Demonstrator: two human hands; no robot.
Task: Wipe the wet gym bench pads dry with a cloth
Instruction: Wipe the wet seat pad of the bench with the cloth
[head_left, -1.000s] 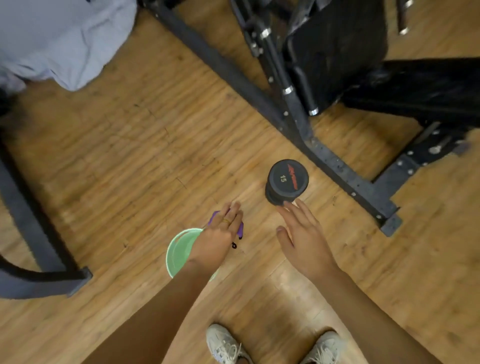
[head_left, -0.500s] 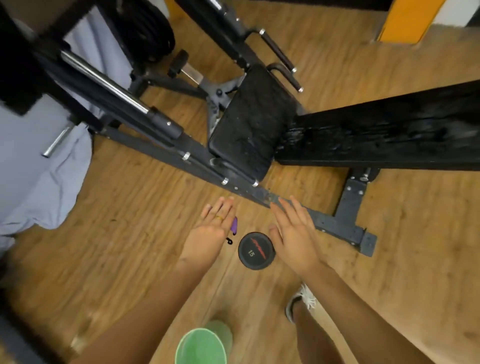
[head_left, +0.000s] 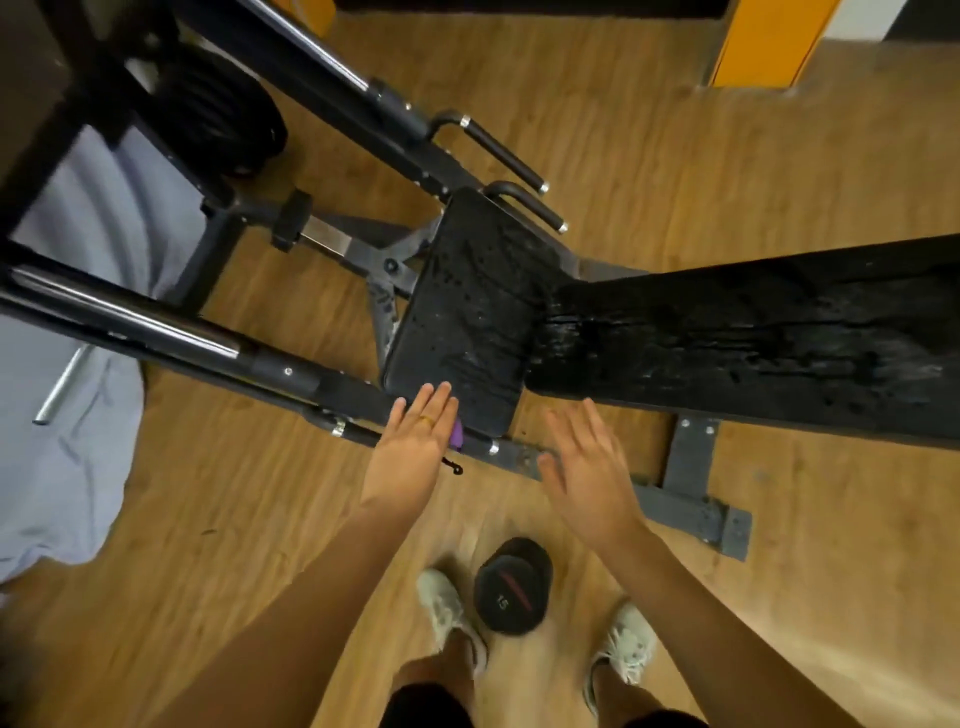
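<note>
Bench pads (head_left: 623, 332) dead centre, Jo: the small seat pad (head_left: 467, 322) butts up against the long back pad (head_left: 779, 343), which runs off to the right. Both are black and speckled with water.

Got them, Sam. Left hand (head_left: 410, 452) is out flat, back up, fingers straight and close together, tips over the seat pad's near edge. Touching it or not, I cannot tell.

Anything under that palm?

A purple object (head_left: 457, 440) peeks out at the hand's right side, a little black loop dangling below it. How it is gripped is hidden.

And the right hand (head_left: 587, 478)?

Spread wide, fingers straight, holding nothing, over the grey frame bar (head_left: 519, 457) near the back pad's near edge.

Down low, a dumbbell (head_left: 511, 587) marked 15 stands on end on the wooden floor (head_left: 260, 493) between two pale shoes (head_left: 449, 608). A heap of pale grey fabric (head_left: 78, 389) lies far left.
</note>
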